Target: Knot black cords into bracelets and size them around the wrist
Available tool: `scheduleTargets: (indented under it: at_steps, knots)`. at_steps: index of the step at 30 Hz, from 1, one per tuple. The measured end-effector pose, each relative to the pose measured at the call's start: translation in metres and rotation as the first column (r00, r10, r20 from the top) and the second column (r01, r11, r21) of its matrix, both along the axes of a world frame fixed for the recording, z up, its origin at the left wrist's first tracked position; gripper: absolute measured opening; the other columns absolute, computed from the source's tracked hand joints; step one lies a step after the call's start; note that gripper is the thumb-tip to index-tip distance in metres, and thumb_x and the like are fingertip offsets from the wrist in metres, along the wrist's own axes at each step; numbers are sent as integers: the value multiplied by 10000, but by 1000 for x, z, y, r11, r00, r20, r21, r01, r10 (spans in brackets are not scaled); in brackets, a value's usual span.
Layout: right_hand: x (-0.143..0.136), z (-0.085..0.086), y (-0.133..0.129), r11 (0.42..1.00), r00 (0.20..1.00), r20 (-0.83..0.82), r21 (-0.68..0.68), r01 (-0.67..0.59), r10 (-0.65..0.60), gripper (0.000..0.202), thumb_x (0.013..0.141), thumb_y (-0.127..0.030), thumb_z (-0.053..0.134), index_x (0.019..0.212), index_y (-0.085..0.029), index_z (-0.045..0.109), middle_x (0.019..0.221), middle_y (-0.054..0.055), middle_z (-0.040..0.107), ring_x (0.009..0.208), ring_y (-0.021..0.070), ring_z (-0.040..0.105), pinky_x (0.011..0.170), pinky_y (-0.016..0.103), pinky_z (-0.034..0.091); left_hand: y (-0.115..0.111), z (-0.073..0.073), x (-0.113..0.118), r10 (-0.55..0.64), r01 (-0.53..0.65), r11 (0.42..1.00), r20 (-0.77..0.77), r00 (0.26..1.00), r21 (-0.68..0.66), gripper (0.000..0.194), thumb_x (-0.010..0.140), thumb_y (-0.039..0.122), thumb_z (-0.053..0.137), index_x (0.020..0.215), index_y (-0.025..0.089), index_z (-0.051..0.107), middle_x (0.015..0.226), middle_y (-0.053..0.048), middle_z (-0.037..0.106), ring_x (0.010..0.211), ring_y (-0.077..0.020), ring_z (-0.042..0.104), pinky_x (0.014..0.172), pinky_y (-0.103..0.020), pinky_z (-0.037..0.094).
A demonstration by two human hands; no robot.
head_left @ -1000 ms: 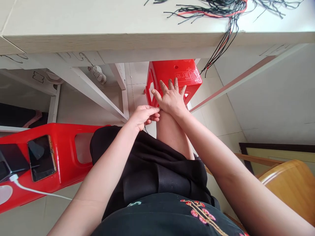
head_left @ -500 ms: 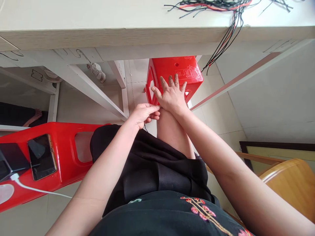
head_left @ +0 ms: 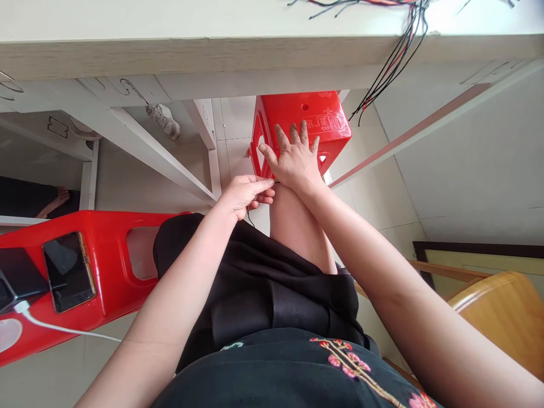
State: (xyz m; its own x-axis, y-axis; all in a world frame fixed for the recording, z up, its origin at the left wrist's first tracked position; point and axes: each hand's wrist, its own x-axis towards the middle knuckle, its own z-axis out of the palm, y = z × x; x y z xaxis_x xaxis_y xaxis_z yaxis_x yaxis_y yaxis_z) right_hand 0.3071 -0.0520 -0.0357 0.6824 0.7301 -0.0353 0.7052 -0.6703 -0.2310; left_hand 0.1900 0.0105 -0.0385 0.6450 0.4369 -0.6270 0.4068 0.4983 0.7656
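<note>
My left hand (head_left: 247, 194) pinches a thin black cord (head_left: 250, 218) between thumb and forefinger, beside my bare knee. One end of the cord dangles below the palm; a short bit runs from the fingertips towards the other hand. My right hand (head_left: 296, 162) lies palm down across the knee of my bare leg (head_left: 300, 232), fingers spread. The stretch of cord at its heel passes out of sight beneath it. Beyond the fingers stands a red plastic stool (head_left: 314, 116). A bundle of black and red cords (head_left: 393, 65) hangs over the table edge.
The white table (head_left: 170, 22) spans the top, with white legs below. A second red stool (head_left: 113, 272) at my left carries a phone (head_left: 68, 272), a dark box-shaped object (head_left: 21, 272) and a white cable (head_left: 63, 330). A wooden chair (head_left: 505, 311) stands at right; another person's foot (head_left: 63, 195) shows far left.
The view has shifted slightly, so the table edge sits higher. Both hands keep nearly the same pose, the left still pinching the cord and the right flat on the knee.
</note>
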Motion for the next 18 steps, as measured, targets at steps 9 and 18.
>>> scheduleTargets:
  at_steps: [9, 18]
  knots:
    - [0, -1, 1, 999, 1000, 19, 38, -9, 9, 810, 880, -689, 134, 1468, -146, 263, 1518, 173, 257, 1437, 341, 66, 1103, 614, 141, 3, -1, -1, 2, -2, 1000, -9, 1000, 5, 152, 759, 204, 710, 689, 98, 626, 607, -52, 657, 441, -70, 575, 321, -130, 223]
    - [-1, -2, 0, 999, 999, 39, 44, 2, -4, 824, 873, -698, 121, 1472, -147, 247, 1518, 172, 260, 1437, 336, 72, 1102, 610, 159, 2, 1, -4, -2, 2, 999, -12, 1000, 37, 140, 795, 225, 675, 740, 103, 637, 681, -64, 676, 447, -58, 560, 326, -134, 217]
